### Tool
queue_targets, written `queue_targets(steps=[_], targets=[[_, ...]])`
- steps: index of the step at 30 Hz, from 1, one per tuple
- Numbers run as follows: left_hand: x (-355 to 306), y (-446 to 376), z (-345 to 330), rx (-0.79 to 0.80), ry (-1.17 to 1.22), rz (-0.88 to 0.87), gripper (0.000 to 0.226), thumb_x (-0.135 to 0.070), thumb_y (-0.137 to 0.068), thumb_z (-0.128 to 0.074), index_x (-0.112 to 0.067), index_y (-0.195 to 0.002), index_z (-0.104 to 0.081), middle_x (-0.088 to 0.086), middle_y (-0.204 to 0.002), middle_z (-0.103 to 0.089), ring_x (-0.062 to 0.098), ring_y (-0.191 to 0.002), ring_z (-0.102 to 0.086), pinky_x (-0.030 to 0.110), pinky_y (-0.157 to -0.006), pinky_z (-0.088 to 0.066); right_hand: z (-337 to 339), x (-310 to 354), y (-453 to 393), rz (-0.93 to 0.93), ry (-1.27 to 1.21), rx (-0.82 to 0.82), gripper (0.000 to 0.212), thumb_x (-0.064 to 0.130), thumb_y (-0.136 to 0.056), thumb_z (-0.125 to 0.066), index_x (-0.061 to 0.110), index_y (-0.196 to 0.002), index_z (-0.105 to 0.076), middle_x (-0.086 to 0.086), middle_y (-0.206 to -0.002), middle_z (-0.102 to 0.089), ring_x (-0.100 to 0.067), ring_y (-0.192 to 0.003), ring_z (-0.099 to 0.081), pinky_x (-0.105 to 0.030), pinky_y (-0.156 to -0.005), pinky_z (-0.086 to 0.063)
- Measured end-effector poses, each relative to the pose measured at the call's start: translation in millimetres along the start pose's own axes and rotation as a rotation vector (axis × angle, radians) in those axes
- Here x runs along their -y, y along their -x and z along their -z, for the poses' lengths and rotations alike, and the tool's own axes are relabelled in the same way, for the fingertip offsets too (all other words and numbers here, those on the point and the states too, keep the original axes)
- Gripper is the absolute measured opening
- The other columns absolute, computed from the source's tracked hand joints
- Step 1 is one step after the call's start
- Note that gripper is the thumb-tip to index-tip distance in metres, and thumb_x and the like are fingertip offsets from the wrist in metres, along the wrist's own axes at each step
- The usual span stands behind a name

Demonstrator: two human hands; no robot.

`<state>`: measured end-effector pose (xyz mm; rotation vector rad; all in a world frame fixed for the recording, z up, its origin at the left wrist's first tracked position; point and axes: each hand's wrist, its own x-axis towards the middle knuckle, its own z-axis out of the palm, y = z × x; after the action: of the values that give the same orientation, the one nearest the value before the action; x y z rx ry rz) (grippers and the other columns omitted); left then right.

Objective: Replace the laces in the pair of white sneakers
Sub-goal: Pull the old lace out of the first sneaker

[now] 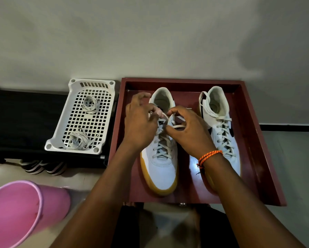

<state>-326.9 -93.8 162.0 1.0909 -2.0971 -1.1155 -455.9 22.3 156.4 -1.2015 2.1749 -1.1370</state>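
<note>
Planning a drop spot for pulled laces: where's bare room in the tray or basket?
Basket: bare mesh between its two lace bundles. Red tray: strip right of the right sneaker. Crowded: left sneaker, both hands on its lace.

Bare forearms; an orange braided cord bracelet (209, 155) circles the right wrist.

Head view, forward-down, close above tray (254, 140)

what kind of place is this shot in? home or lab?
Probably a home, likely a corner by the entrance. Footwear is stowed under a low black rack against a plain wall, a pink plastic bucket stands on the tiled floor, and the sneakers sit in a red wooden tray.
</note>
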Motion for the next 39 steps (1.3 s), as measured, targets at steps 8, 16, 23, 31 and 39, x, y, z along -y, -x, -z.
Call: queue_targets(steps=[8,16,23,31,39], targets=[[2,-4,18,-0.201,0.19,0.049,0.027,-0.006,-0.095,-0.06,-0.03,-0.097,-0.072,-0.029,-0.109,-0.065,0.001,-0.106,-0.062,0.029,-0.094,-0.052,-2,-1,1,-0.023,-0.039,-0.018,0.032,0.04,-0.073,-0.074,0.042,-0.103,-0.063,0.014,-0.11,-0.062,-0.008,-0.097,-0.068,-0.044,-0.083,-0.062],[-5,8,-6,0.121,-0.158,0.019,0.015,-0.028,-0.095,-0.076,-0.041,-0.088,-0.072,-0.007,-0.167,-0.031,0.029,-0.153,-0.023,0.045,-0.12,-0.024,-3,-1,0,-0.011,-0.021,-0.01,0.037,0.049,-0.073,-0.067,0.042,-0.109,-0.064,0.013,-0.113,-0.062,-0.005,-0.103,-0.067,-0.043,-0.085,-0.062],[-8,0,17,-0.11,0.365,0.225,0.011,-0.018,-0.1,-0.069,-0.025,-0.095,-0.075,-0.003,-0.139,-0.057,-0.009,-0.108,-0.062,0.029,-0.097,-0.055,-3,0,0,-0.035,-0.021,-0.018,0.034,0.045,-0.072,-0.074,0.043,-0.104,-0.064,0.014,-0.112,-0.063,-0.005,-0.101,-0.067,-0.042,-0.085,-0.06],[-1,6,0,0.066,-0.293,-0.096,0.012,-0.038,-0.097,-0.067,-0.037,-0.106,-0.076,-0.004,-0.162,-0.043,0.031,-0.151,-0.032,0.053,-0.122,-0.03,-2,3,1,-0.029,-0.004,-0.033,0.035,0.048,-0.07,-0.067,0.04,-0.104,-0.064,0.012,-0.107,-0.062,-0.006,-0.094,-0.065,-0.04,-0.082,-0.058],[-8,2,7,-0.009,0.284,0.188,0.016,-0.022,-0.1,-0.068,-0.027,-0.087,-0.073,-0.009,-0.137,-0.057,0.024,-0.123,-0.061,0.043,-0.099,-0.057,-2,0,0,-0.039,-0.017,-0.025,0.033,0.044,-0.072,-0.072,0.042,-0.104,-0.064,0.013,-0.11,-0.063,-0.004,-0.099,-0.067,-0.042,-0.083,-0.061]])
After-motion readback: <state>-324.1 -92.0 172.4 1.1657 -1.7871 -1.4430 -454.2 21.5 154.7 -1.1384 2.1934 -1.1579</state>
